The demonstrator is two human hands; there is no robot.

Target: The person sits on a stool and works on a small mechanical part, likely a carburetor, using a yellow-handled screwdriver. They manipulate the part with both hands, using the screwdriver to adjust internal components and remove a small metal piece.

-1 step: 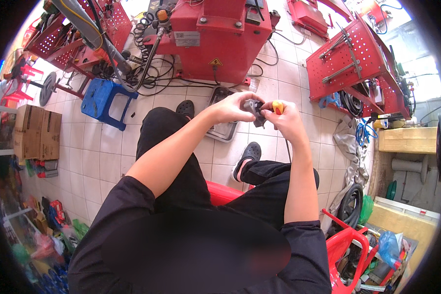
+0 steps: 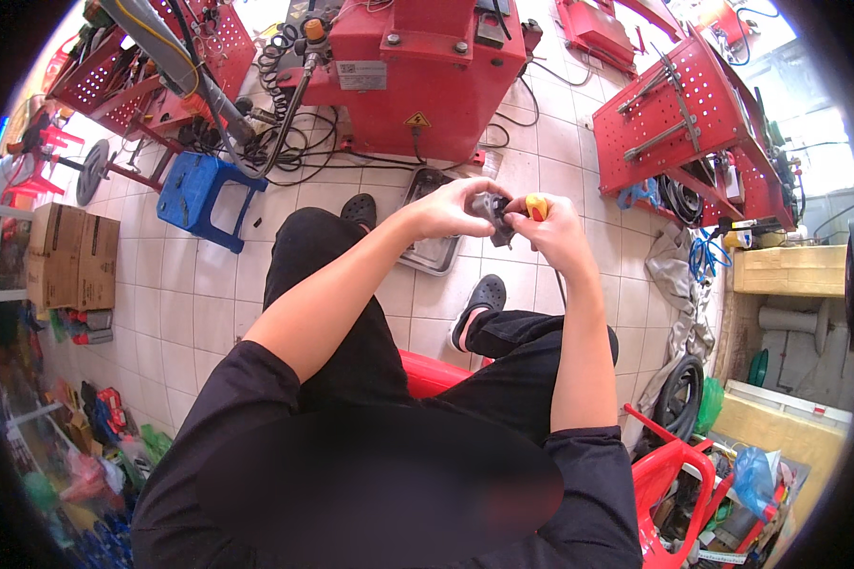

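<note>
My left hand (image 2: 451, 211) is closed round a small dark grey metal-looking part (image 2: 493, 226), thumb along its near side. My right hand (image 2: 555, 229) holds a yellow-and-red handled tool (image 2: 537, 205), likely a screwdriver, with thumb and fingers at the right side of the same part. The tool's working end is hidden. A thin dark line, apparently a cable, hangs below the right hand beside my leg. Beneath the hands a metal tray (image 2: 422, 256) lies on the tiled floor between my feet.
A red machine (image 2: 417, 95) with hoses and cables stands ahead. Red perforated carts (image 2: 655, 114) flank it. A blue stool (image 2: 199, 199) and cardboard boxes (image 2: 71, 256) are at left; tyres (image 2: 678, 398), plastic bags and a red chair (image 2: 655, 493) are at right.
</note>
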